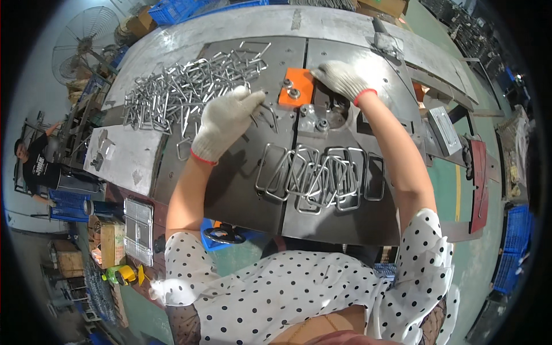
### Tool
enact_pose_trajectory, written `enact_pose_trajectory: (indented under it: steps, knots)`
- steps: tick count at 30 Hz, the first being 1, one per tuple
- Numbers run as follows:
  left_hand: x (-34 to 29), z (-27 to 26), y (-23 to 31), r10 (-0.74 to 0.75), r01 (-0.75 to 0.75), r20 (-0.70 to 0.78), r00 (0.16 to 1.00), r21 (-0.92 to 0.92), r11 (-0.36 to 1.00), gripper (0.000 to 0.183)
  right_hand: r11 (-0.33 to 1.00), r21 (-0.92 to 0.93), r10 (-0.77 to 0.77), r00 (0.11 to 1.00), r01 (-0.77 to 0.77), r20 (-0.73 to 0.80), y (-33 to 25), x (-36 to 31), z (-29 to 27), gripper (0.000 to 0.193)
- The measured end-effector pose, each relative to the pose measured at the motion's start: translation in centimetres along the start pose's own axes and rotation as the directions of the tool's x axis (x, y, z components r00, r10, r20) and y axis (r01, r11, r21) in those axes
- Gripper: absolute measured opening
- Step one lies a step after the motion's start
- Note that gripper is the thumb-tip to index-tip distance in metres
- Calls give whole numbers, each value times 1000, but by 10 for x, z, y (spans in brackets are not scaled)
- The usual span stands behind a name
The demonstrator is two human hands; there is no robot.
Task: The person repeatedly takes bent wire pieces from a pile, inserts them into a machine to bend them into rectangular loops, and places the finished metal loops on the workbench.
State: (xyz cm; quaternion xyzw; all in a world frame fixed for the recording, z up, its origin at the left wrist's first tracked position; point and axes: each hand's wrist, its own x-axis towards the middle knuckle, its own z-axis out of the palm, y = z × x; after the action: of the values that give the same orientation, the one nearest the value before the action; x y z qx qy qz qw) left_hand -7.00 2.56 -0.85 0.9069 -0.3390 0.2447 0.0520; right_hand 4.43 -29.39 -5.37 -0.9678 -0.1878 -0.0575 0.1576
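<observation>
My left hand [225, 119], in a whitish knit glove with a red cuff, pinches a U-shaped bent metal rod [274, 119] above the dark steel worktop. Right of it, my gloved right hand [343, 80] is closed at the right edge of an orange block [297, 86]; what its fingertips grip, if anything, is hidden. Bolts stand on the orange block. A bolted steel fixture [314, 122] sits just nearer to me. Left and beyond my left hand lies a tangled heap of bent metal rods [184, 86]. Several rectangular metal loops [316, 175] overlap on the worktop near me.
A metal clamp-like part [386, 43] stands at the far right of the worktop. Blue crates [172, 10] are beyond the table. Another person [43, 161] is at the far left, near a large fan [85, 45]. A grey metal box [443, 131] lies at the right.
</observation>
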Motion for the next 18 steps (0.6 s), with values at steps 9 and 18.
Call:
enact_pose_trajectory:
  steps: [9, 18]
  knots:
    - [5, 19, 0, 63, -68, -94, 994, -46, 997, 33, 978, -33, 207, 976, -205, 64, 4, 23, 11, 76]
    - [-6, 13, 1, 0, -29, -129, 992, -217, 976, 37, 993, 61, 97, 995, -99, 35, -69, -114, -119, 64]
